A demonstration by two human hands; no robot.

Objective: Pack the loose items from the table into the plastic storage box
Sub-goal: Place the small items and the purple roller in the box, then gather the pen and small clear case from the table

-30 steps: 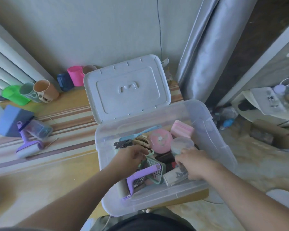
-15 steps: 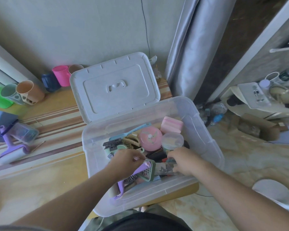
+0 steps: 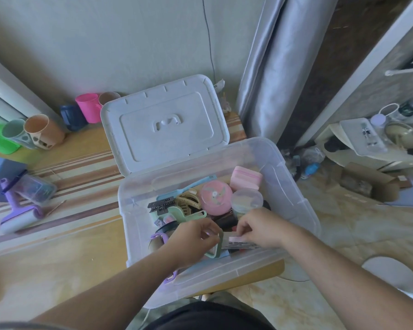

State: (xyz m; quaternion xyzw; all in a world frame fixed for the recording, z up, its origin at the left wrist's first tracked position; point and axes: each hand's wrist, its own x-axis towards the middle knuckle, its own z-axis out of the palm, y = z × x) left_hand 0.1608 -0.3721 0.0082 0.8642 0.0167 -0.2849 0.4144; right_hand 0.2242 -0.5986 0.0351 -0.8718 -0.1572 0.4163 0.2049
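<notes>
Your clear plastic storage box (image 3: 293, 186) sits at the near right corner of the wood-look table (image 3: 57, 256), w/ its white ribbed lid (image 3: 165, 125) lying just behind it at 12 o'clock. Box walls are see-through, smooth, w/ rounded corners.

Inside, toward 1 o'clock: a soft pink zip pouch (image 3: 246, 178), a round pink case (image 3: 215, 197), and a small clear round tub (image 3: 246, 200). Toward 11 o'clock: a black toothed clip (image 3: 162, 205), a tan claw clip (image 3: 188, 201), a pale blue handle (image 3: 196, 184).

Your left hand (image 3: 196, 241) is curled over a mint-green mesh basket (image 3: 216, 248); fingertips pinch near its rim, though the hand covers most of it. Your right hand (image 3: 260, 228) pinches what looks like a flat card or packet (image 3: 239, 242), blurred, so can't say more. A purple piece (image 3: 159, 238) pokes out under your left wrist, mostly hidden.

On the table at 9 o'clock: a purple lint roller (image 3: 19, 216) and a clear case (image 3: 35, 190) w/ small bits inside. At 10 o'clock, plastic cups: peach (image 3: 43, 132), pink (image 3: 88, 108), navy (image 3: 70, 117).
</notes>
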